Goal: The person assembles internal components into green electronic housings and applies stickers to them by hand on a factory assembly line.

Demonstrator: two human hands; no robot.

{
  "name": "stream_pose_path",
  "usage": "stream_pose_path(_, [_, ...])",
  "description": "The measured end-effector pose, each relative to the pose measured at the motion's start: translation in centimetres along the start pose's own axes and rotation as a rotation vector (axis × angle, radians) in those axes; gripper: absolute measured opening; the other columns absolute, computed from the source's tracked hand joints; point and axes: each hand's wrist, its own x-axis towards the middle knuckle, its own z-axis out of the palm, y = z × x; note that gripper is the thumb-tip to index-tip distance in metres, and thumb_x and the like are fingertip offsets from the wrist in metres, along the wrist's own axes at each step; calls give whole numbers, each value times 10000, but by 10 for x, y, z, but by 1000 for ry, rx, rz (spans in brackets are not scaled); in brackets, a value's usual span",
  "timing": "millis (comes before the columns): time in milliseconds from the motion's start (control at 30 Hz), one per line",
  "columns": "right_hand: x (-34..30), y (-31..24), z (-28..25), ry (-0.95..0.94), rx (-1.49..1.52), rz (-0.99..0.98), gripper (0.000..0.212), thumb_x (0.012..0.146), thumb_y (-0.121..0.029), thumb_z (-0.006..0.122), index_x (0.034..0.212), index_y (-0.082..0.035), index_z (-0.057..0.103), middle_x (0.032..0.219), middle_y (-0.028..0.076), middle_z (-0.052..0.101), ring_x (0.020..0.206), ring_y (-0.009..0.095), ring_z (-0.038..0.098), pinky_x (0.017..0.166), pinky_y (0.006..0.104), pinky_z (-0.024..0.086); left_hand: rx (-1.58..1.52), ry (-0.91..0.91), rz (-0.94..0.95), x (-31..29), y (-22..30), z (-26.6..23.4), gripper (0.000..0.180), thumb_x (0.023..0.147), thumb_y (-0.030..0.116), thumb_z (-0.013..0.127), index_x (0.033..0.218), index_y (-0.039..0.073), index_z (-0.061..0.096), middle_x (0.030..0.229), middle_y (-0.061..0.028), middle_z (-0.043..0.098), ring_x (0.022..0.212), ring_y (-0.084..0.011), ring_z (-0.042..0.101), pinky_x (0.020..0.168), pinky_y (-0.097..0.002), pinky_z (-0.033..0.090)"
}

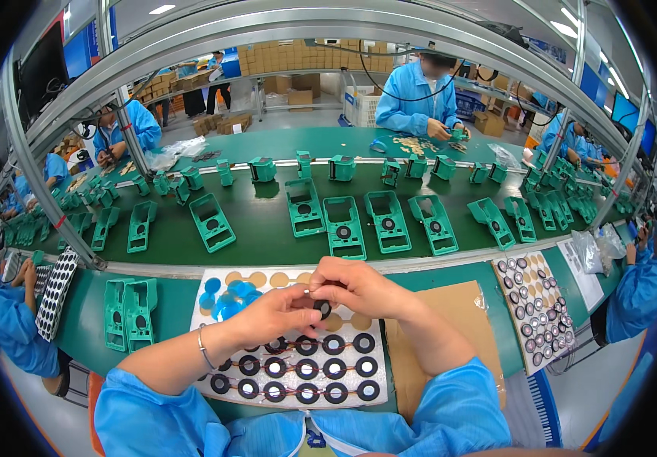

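My left hand (279, 312) holds a small round black speaker (323, 308) by its edge, fingers curled around it. Right beside it, my right hand (355, 288) is closed in a pinch at the speaker's upper edge; what lies between its fingertips is too small to make out. Both hands are over a white foam tray (378, 385). Rows of black speakers with pale centres and thin reddish wires sit in its near part. Loose translucent blue discs (229, 301) are heaped at its far left, beside round tan recesses (279, 279).
Green plastic housings (344, 228) stand on the dark green conveyor belt (260, 221) ahead. Two more housings (140, 305) lie at left. Brown cardboard (435, 305) lies right of the tray, then another speaker tray (530, 305). A metal frame rises overhead; co-workers (416, 95) sit around.
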Motion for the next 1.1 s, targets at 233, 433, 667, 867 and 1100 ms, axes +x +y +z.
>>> stream_pose_path(233, [3, -5, 13, 292, -172, 74, 410, 758, -122, 660, 1122, -45, 489, 1009, 98, 463, 834, 216, 502, 691, 317, 451, -277, 250, 156, 8, 10, -6, 271, 902, 73, 488, 1144, -31, 422, 961, -134, 582, 815, -202, 634, 738, -286, 544])
stream_pose_path(433, [8, 4, 31, 427, -528, -122, 421, 697, -105, 687, 1078, -43, 518, 997, 118, 486, 924, 311, 487, 772, 367, 446, -231, 379, 244, 12, 7, -8, 256, 865, 70, 558, 1067, -34, 440, 946, -127, 611, 748, -154, 627, 673, -257, 534])
stream_pose_path(667, [10, 6, 19, 370, -107, 14, 344, 748, -87, 666, 1068, -37, 550, 1027, 119, 519, 978, 273, 507, 799, 330, 460, -83, 375, 212, -5, 15, -17, 254, 881, 177, 562, 1030, -26, 598, 887, -49, 637, 839, -105, 565, 741, -246, 462])
stream_pose_path(867, [12, 5, 20, 373, -266, -97, 364, 742, -59, 672, 1085, -44, 554, 1046, 115, 523, 956, 259, 521, 802, 326, 462, -75, 365, 157, -7, 16, -23, 219, 886, 188, 564, 984, -3, 610, 877, -50, 639, 772, -87, 539, 725, -236, 440])
stream_pose_path(1100, [14, 1, 23, 355, -444, -145, 385, 729, -54, 684, 1093, -63, 560, 1056, 116, 524, 969, 266, 524, 804, 321, 464, 32, 392, 158, -7, 12, -28, 191, 876, 175, 580, 936, -2, 620, 822, -47, 641, 729, -84, 521, 692, -224, 427])
